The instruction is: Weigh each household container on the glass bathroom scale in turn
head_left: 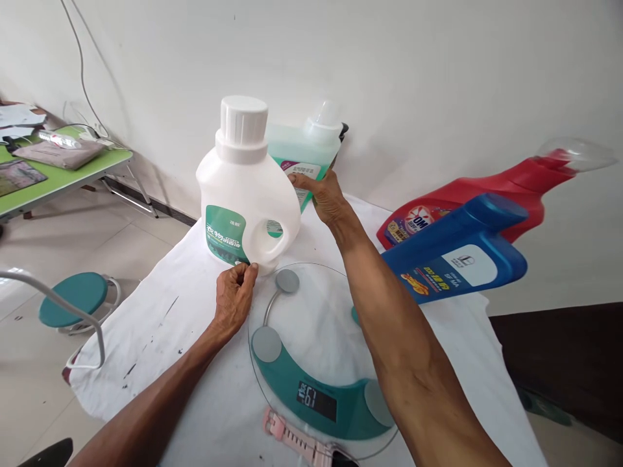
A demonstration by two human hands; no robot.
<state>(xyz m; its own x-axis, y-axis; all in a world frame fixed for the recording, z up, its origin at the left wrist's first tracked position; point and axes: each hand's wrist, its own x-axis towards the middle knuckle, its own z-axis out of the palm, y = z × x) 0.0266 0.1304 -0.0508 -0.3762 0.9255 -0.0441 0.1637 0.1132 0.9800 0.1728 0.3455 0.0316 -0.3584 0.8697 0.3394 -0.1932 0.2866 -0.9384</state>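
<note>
A large white laundry liquid bottle (257,201) with a green label and ribbed cap stands upright behind the glass bathroom scale (311,405). My left hand (236,295) is at its lower front, fingers curled and thumb pressed against its base. Behind it on the right, a translucent green detergent bottle (316,149) leans. My right hand (327,198) is around that bottle's right side, thumb across its front near the white bottle's edge; its other fingers are mostly hidden behind it. My right forearm passes over the scale, whose display is lit.
A blue bottle (457,250) and a red detergent bottle (472,198) stand to the right, appearing tilted. A pink-strapped watch (296,441) lies at the scale's near edge on the white cloth (160,331). Left are a teal stool (73,298) and a green table (97,162).
</note>
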